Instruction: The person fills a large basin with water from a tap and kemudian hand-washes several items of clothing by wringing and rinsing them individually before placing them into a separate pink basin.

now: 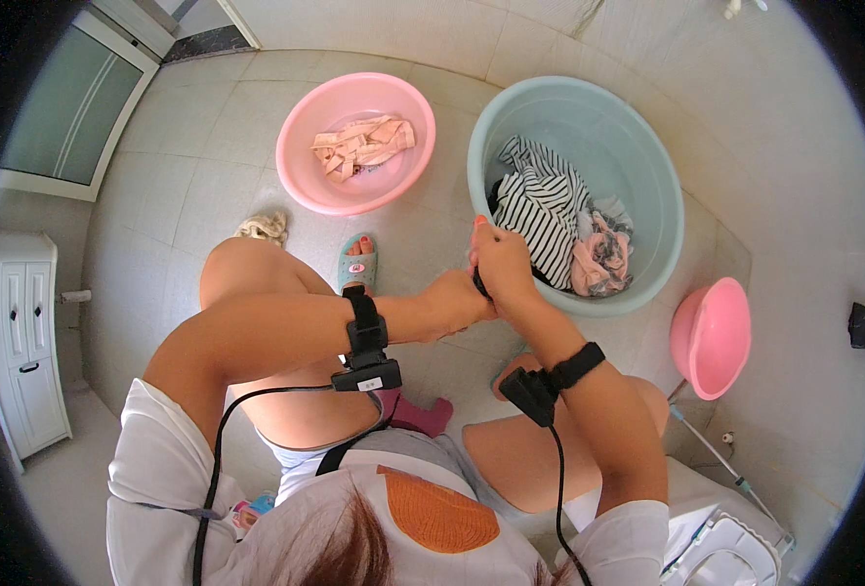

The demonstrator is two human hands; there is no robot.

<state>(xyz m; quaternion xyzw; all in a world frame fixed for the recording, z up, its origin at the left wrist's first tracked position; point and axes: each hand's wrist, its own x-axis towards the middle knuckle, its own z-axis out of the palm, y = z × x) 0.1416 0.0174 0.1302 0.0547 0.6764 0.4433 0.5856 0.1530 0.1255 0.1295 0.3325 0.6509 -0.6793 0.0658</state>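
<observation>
In front of me, my left hand [457, 303] and my right hand [506, 262] press together, fingers closed, just beside the near left rim of a large grey-blue tub [638, 127]. A small black bit [480, 283] shows between them; most of what they grip is hidden, so its kind cannot be told. Inside the tub lie a black-and-white striped garment [540, 210] and a bunched pink and grey garment [601, 256]. Farther left, a pink basin [301, 186] holds a crumpled light pink cloth [366, 145].
A smaller pink basin [716, 337] leans at the right wall, near a pole [720, 454] and a toilet [725, 552]. At far left stand a white cabinet [32, 342] and a glass-panelled door [71, 107]. Cables [216, 459] run from both wrist straps.
</observation>
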